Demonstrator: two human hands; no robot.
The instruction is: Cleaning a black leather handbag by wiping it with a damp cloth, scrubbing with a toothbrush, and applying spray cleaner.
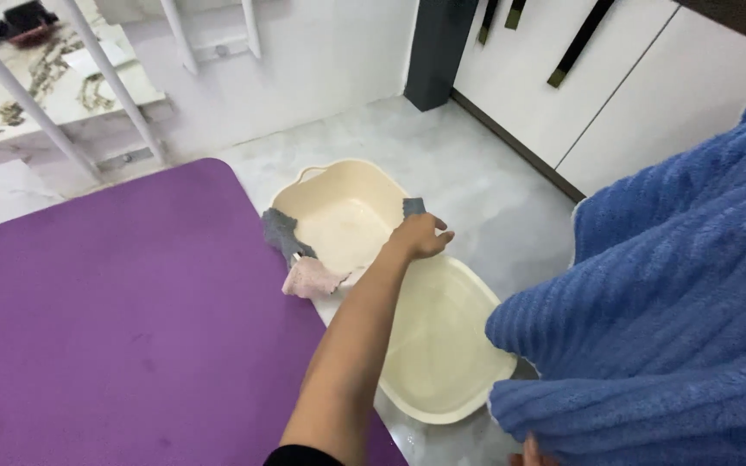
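Observation:
My left hand (422,235) reaches out over two cream plastic basins on the floor. Its fingers are closed on a small grey cloth (414,206) at the rim of the far basin (338,177). A second grey cloth (281,231) hangs over that basin's left rim, with a pink cloth (309,278) just below it. The near basin (442,345) lies under my forearm. A thick blue ribbed towel (675,302) fills the right side, close to the camera. Only a sliver of my right hand (530,450) shows at the towel's lower edge, holding it.
A purple mat (131,319) covers the left foreground, next to the basins. White cabinet doors with dark handles (615,86) line the back right. A white metal frame and a marble-patterned ledge (62,86) stand at the back left. The floor is pale grey tile (477,164).

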